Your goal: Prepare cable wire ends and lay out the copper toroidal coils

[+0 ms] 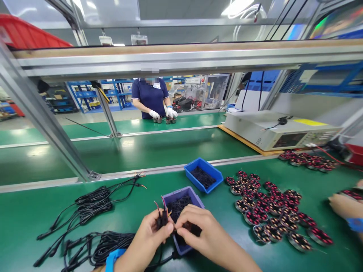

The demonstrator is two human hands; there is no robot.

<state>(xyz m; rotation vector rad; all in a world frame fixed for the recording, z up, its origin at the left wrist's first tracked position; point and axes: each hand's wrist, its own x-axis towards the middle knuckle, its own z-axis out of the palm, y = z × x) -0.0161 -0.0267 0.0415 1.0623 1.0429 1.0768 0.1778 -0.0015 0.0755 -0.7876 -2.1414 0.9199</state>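
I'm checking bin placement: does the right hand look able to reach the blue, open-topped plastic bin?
Probably yes: the blue bin stands just beyond the right hand, with nothing covering its open top.

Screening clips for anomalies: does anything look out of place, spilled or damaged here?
Nothing looks plainly spilled or damaged. One mild oddity: a black cable lies loose atop the grey instrument, apart from the cable bundles on the green bench.

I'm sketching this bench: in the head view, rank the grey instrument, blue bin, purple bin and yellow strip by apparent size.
1. Grey instrument
2. Purple bin, judging by its outline, since the right hand hides part of it
3. Blue bin
4. Yellow strip
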